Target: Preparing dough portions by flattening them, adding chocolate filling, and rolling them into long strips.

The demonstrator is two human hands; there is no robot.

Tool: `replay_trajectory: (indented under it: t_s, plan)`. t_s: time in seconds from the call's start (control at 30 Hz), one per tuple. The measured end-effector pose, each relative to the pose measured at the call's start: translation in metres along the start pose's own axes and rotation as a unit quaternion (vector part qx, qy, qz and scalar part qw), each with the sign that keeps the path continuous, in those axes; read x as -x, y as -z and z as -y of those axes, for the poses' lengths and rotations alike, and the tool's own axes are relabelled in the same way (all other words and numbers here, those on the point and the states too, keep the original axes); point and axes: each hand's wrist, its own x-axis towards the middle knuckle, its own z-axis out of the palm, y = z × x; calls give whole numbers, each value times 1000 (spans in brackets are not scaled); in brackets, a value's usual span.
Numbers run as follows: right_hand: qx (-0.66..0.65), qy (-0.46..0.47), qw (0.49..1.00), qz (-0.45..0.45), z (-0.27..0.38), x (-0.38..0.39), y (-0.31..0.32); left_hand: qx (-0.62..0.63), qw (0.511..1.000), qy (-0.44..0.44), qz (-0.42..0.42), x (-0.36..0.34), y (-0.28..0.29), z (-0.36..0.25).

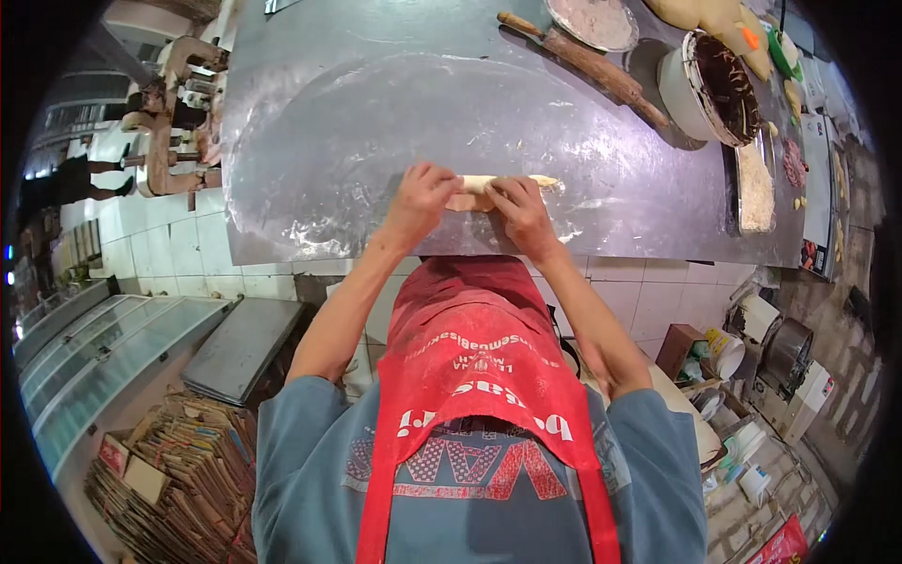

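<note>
A pale piece of dough (476,183), partly rolled up, lies on the metal table (357,122) near its front edge. My left hand (421,199) grips its left end with curled fingers. At the other side, my right hand (522,212) has its fingers closed over the dough's rolled edge. A thin yellowish end of it sticks out beyond my right fingers. A flatter flap hangs toward me between the two hands. The fingertips' undersides are hidden.
Toward the far right lie a wooden rolling pin (601,73), a bowl of flour (592,23) and a white tub (684,96) smeared with dark brown paste. A tray of pale shreds (754,188) stands at the right, and more dough (693,11) lies beyond.
</note>
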Motion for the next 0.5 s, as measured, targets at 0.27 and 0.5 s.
replay_trajectory:
  t_s: [0.27, 0.5]
  plan:
    - [45, -10, 999, -21, 16, -6, -13, -11, 997, -45, -56, 14, -13, -4]
    - [53, -27, 998, -28, 30, 1, -20, -21, 998, -46, -47, 35, -15, -13]
